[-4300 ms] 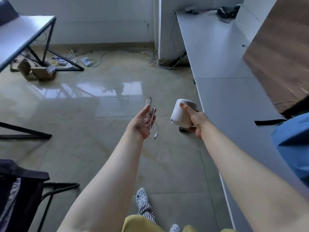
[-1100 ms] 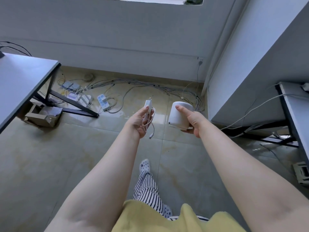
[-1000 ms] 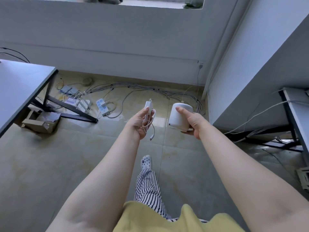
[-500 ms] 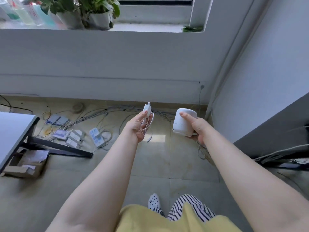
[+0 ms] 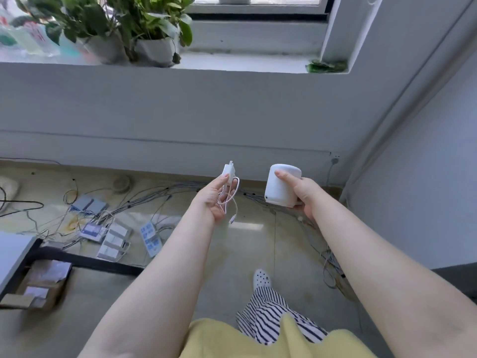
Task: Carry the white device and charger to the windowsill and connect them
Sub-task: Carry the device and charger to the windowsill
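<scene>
My right hand (image 5: 303,196) grips the white device (image 5: 280,186), a small rounded cylinder held upright in front of me. My left hand (image 5: 215,198) holds the white charger (image 5: 229,172), prongs pointing up, with its thin white cable (image 5: 231,202) looped under my fingers and the plug end dangling. Both hands are at chest level, side by side, a short gap between them. The grey windowsill (image 5: 245,63) runs across the top of the view, well above and beyond both hands.
Two potted plants (image 5: 134,34) stand on the left part of the sill, and a few green leaves (image 5: 325,66) lie at its right end. Power strips and tangled cables (image 5: 116,228) cover the floor below. A desk corner (image 5: 13,251) and cardboard box (image 5: 36,288) sit lower left.
The view has tilted up and come closer to the wall, so the windowsill and plants now fill the top. Both hands keep the same hold on the charger and device.
</scene>
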Tool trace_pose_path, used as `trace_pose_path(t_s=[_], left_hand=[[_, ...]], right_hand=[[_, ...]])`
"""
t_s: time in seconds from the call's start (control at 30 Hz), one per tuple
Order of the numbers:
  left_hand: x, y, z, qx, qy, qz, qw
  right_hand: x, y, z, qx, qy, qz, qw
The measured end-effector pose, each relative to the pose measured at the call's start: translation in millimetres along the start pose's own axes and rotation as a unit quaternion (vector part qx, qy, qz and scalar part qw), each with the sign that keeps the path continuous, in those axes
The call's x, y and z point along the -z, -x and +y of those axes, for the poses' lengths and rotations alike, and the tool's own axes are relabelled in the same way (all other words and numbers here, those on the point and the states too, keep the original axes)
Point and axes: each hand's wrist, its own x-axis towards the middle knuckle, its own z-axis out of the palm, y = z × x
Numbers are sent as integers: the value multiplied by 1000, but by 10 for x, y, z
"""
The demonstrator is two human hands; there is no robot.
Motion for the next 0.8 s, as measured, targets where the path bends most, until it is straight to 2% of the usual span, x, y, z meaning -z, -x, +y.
trace_pose_path(t_s=[0.23, 0.43, 0.8], left_hand=[[-579, -705, 672, -19, 31, -8, 999], [-940, -1183, 1138, -22, 39, -15, 999], [-1720, -2399, 2123, -49, 45, -57, 996]], right_hand=[[-157, -775, -940, 13, 22, -21, 999], [-335, -1332, -1468, 22, 29, -34, 999], [-725, -2357, -2523, 98, -5, 2, 995]])
